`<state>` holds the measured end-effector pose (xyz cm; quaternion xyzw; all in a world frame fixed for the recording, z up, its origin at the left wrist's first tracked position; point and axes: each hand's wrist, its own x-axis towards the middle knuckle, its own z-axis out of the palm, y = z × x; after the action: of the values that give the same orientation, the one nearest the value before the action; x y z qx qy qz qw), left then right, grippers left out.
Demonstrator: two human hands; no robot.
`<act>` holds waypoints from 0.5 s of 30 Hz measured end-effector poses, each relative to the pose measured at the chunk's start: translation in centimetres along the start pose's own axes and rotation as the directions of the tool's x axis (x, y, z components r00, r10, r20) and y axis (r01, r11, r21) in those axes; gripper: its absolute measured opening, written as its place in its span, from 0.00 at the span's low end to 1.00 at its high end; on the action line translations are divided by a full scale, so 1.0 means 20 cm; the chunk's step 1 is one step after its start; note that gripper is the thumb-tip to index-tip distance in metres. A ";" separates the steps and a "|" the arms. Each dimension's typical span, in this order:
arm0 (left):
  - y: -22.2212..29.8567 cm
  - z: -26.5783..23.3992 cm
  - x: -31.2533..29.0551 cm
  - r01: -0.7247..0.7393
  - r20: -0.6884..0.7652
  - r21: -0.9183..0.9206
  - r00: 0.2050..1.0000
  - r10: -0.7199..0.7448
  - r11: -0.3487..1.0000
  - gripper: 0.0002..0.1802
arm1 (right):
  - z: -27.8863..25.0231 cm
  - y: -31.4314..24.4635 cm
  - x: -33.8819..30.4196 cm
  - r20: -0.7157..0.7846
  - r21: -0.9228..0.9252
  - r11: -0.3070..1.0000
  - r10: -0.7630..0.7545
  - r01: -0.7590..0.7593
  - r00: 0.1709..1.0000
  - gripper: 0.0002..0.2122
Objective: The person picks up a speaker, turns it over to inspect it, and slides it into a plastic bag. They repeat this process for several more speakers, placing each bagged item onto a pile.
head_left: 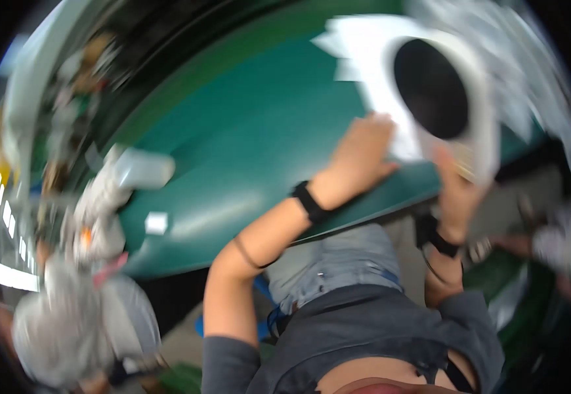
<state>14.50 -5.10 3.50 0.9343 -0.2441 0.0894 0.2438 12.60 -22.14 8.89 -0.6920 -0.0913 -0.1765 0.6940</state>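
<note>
My right hand [459, 187] grips the lower edge of a white panel [486, 108] that carries a large black oval [432, 88]. Beside that hand, a small tan patch [463, 161] shows on the panel. My left hand [363, 148] is over the green tabletop, its fingertips at the edge of white sheets [371, 52] that lie partly behind the panel. Motion blurs its fingers, so whether they hold a sheet cannot be made out. Black bands circle both wrists.
The curved green table [253, 131] stretches ahead and left. Crumpled clear plastic [522, 59] lies at the far right. Left, another person in pale clothing [82, 315] is beside a translucent container [144, 169] and a small white square [157, 223]. A green bag-like shape [518, 299] is low right.
</note>
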 end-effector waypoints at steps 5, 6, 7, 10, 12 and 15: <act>0.12 0.20 0.21 -0.182 0.158 0.080 0.973 0.168 0.980 0.41 | -0.20 0.01 0.13 -0.011 -0.290 0.935 -0.215 0.203 0.976 0.31; 0.14 0.21 0.22 -0.188 0.181 0.130 0.970 0.163 0.974 0.42 | -0.23 0.01 0.12 -0.016 -0.296 0.939 -0.187 0.173 0.982 0.32; 0.15 0.22 0.23 -0.223 0.187 0.111 0.962 0.200 0.968 0.42 | -0.25 0.01 0.12 -0.017 -0.296 0.944 -0.155 0.143 0.988 0.32; 0.18 0.23 0.22 -0.241 0.155 0.200 0.965 0.212 0.950 0.42 | -0.32 0.02 0.11 -0.043 -0.267 0.960 -0.099 0.085 0.994 0.33; 0.17 0.20 0.21 -0.236 0.160 0.203 0.965 0.205 0.950 0.41 | -0.34 0.04 0.12 -0.051 -0.169 0.985 -0.051 0.042 0.997 0.33; 0.16 0.18 0.21 -0.216 0.172 0.215 0.968 0.180 0.953 0.39 | -0.36 0.08 0.12 -0.049 0.039 0.996 0.081 -0.079 0.996 0.30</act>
<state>16.74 -11.13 2.96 0.9311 -0.3424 0.0705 0.1038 14.47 -29.63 8.11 -0.6775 -0.0492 -0.1644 0.7152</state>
